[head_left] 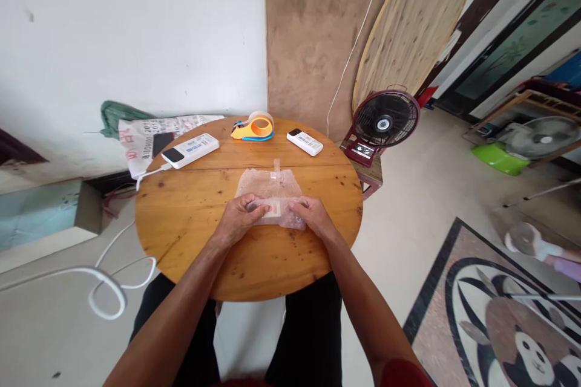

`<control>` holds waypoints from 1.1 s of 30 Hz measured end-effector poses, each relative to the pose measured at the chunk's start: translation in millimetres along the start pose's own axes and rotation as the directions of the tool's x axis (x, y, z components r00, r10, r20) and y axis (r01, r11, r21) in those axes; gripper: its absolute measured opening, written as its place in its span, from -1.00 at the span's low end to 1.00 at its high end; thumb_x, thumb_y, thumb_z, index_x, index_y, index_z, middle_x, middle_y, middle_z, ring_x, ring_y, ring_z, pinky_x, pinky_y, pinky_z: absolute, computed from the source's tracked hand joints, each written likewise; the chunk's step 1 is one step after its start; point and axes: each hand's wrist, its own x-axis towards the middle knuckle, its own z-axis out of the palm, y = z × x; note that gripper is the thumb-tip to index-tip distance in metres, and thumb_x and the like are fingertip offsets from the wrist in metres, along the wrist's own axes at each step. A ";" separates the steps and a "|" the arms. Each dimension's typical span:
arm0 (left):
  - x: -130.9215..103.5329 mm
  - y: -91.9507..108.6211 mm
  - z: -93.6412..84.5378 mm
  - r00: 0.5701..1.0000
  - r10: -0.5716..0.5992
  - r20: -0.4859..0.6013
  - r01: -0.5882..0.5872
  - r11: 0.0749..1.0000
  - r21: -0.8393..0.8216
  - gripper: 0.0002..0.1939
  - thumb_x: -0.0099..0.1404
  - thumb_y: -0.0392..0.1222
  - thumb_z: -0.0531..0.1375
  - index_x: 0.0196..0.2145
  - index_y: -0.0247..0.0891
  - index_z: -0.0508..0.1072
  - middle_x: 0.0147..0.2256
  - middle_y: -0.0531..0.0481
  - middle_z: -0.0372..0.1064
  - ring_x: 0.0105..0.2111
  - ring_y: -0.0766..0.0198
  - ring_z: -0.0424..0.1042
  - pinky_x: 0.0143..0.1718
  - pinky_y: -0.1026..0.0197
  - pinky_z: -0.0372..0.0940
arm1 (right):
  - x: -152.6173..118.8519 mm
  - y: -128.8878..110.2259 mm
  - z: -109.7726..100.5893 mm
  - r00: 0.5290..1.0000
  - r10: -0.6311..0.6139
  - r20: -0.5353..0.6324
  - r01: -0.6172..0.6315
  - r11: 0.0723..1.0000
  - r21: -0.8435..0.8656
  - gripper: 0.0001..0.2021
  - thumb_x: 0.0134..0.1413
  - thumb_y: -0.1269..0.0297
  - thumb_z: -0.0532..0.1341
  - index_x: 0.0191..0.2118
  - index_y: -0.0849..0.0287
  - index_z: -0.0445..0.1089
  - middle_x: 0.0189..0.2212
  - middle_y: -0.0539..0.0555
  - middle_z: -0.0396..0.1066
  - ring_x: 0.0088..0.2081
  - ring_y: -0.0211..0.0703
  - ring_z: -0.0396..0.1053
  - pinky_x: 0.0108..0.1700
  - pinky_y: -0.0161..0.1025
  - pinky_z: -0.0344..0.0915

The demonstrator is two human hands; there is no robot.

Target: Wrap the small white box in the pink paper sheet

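Observation:
A sheet of bubble wrap [261, 182] lies on the round wooden table [181, 217] in front of me. Its near part is folded over a flat item with a white label [273, 209] bearing red print; what the item is I cannot tell through the wrap. My left hand [239, 216] grips the left end of the bundle, thumb on top. On the right end, my right hand [316, 215] pinches the wrap with thumb and fingers. A short strip of tape [276, 167] sticks out from the sheet's far edge onto the wood.
Along the table's far side are an orange tape dispenser [245, 129], a white device with a black end [305, 143] and a larger similar one [193, 150] with a white cable [147, 174]. A dark red fan [385, 121] stands on a stool [372, 176] at right.

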 end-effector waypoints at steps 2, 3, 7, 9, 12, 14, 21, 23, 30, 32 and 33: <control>1.3 -1.5 1.6 0.999 -0.033 -0.010 0.033 0.999 -0.015 -0.71 0.07 0.05 0.26 -0.46 -0.27 0.46 -0.52 0.08 0.34 -0.52 0.37 0.24 -0.48 0.32 0.15 | -1.7 1.4 0.2 0.999 0.002 -0.037 -0.003 1.000 -0.014 -0.69 -0.01 0.01 0.21 -0.49 0.18 0.34 -0.60 -0.07 0.27 -0.53 -0.28 0.21 -0.50 -0.36 0.13; 1.6 -1.9 2.0 0.999 -0.044 -0.018 0.044 0.999 -0.017 -0.71 0.06 0.04 0.27 -0.47 -0.27 0.45 -0.54 0.09 0.31 -0.53 0.38 0.22 -0.49 0.32 0.13 | -2.4 1.5 0.2 0.999 0.004 -0.045 -0.005 1.000 -0.024 -0.69 -0.01 0.01 0.22 -0.50 0.18 0.33 -0.61 -0.07 0.25 -0.53 -0.28 0.21 -0.50 -0.36 0.12; -0.3 -0.5 1.0 0.998 -0.065 -0.017 0.064 0.998 -0.011 -0.73 0.07 0.02 0.25 -0.50 -0.27 0.44 -0.57 0.10 0.26 -0.54 0.37 0.17 -0.52 0.32 0.08 | -5.0 -0.4 -1.1 0.999 -0.001 -0.043 -0.002 0.998 -0.058 -0.66 0.01 -0.02 0.21 -0.53 0.17 0.32 -0.62 -0.06 0.23 -0.53 -0.27 0.20 -0.50 -0.35 0.10; -2.3 0.8 0.4 0.998 -0.063 -0.002 0.063 0.998 -0.003 -0.74 0.08 0.01 0.23 -0.51 -0.26 0.43 -0.57 0.09 0.26 -0.55 0.37 0.16 -0.54 0.32 0.07 | -7.1 -1.7 -2.3 0.999 -0.016 -0.037 0.013 0.997 -0.082 -0.66 0.03 -0.01 0.20 -0.54 0.18 0.32 -0.62 -0.05 0.23 -0.53 -0.27 0.19 -0.49 -0.34 0.10; -4.1 2.3 0.2 0.999 -0.052 0.002 0.052 0.999 -0.005 -0.74 0.08 0.01 0.22 -0.52 -0.26 0.43 -0.57 0.09 0.25 -0.56 0.38 0.14 -0.55 0.32 0.05 | -10.9 -3.5 -4.3 0.997 -0.049 -0.058 0.038 0.985 -0.166 -0.67 0.04 0.02 0.19 -0.54 0.18 0.33 -0.61 -0.05 0.24 -0.52 -0.27 0.18 -0.48 -0.34 0.08; -4.2 2.9 0.4 0.999 -0.043 -0.002 0.043 0.999 -0.015 -0.73 0.08 0.01 0.23 -0.54 -0.27 0.43 -0.59 0.11 0.21 -0.57 0.39 0.12 -0.55 0.33 0.04 | -13.6 -5.1 -5.6 0.991 -0.081 -0.106 0.049 0.961 -0.272 -0.70 0.02 0.06 0.21 -0.55 0.17 0.32 -0.62 -0.07 0.24 -0.53 -0.28 0.17 -0.48 -0.33 0.07; -4.6 1.5 2.5 0.999 -0.037 -0.038 0.036 0.999 -0.021 -0.74 0.08 -0.02 0.22 -0.55 -0.27 0.36 -0.61 0.16 0.12 -0.58 0.42 0.06 -0.53 0.34 0.02 | -34.5 -23.7 -3.5 0.880 -0.427 -0.207 0.192 0.719 -0.668 -0.90 0.15 0.29 0.15 -0.31 0.15 0.39 -0.32 0.07 0.46 -0.31 -0.18 0.35 -0.24 -0.25 0.21; -5.1 0.8 3.2 0.999 -0.022 -0.046 0.022 1.000 -0.002 -0.75 0.10 -0.03 0.21 -0.54 -0.27 0.36 -0.60 0.15 0.14 -0.56 0.41 0.08 -0.51 0.34 0.03 | -45.5 -33.3 5.9 0.776 -0.615 -0.140 0.301 0.555 -0.776 -0.88 0.21 0.34 0.12 -0.28 0.16 0.40 -0.21 0.14 0.48 -0.20 -0.12 0.35 -0.13 -0.18 0.20; -4.0 -2.6 5.2 0.997 -0.050 -0.058 0.048 0.998 -0.030 -0.72 0.07 -0.01 0.23 -0.56 -0.26 0.30 -0.59 0.14 0.16 -0.53 0.40 0.13 -0.50 0.34 0.07 | -75.7 -59.5 60.7 0.657 -0.681 0.323 0.631 0.263 -0.730 -0.74 0.26 0.48 0.01 -0.06 0.22 0.39 -0.12 0.17 0.46 -0.06 -0.05 0.30 -0.02 -0.08 0.20; -3.2 -4.5 5.2 0.997 -0.066 -0.052 0.063 0.997 -0.047 -0.72 0.05 -0.02 0.24 -0.56 -0.26 0.29 -0.59 0.14 0.15 -0.54 0.40 0.12 -0.51 0.34 0.06 | -77.3 -64.5 68.0 0.654 -0.678 0.334 0.660 0.296 -0.691 -0.71 0.26 0.49 0.00 -0.03 0.23 0.38 -0.07 0.18 0.44 -0.03 -0.06 0.29 0.03 -0.08 0.21; -2.9 -5.1 5.0 0.996 -0.072 -0.047 0.069 0.996 -0.065 -0.72 0.04 -0.03 0.25 -0.57 -0.26 0.27 -0.59 0.15 0.13 -0.54 0.40 0.11 -0.52 0.34 0.05 | -75.7 -65.8 69.3 0.656 -0.678 0.332 0.669 0.319 -0.671 -0.71 0.26 0.49 -0.01 -0.02 0.23 0.38 -0.06 0.18 0.43 -0.02 -0.06 0.29 0.05 -0.10 0.21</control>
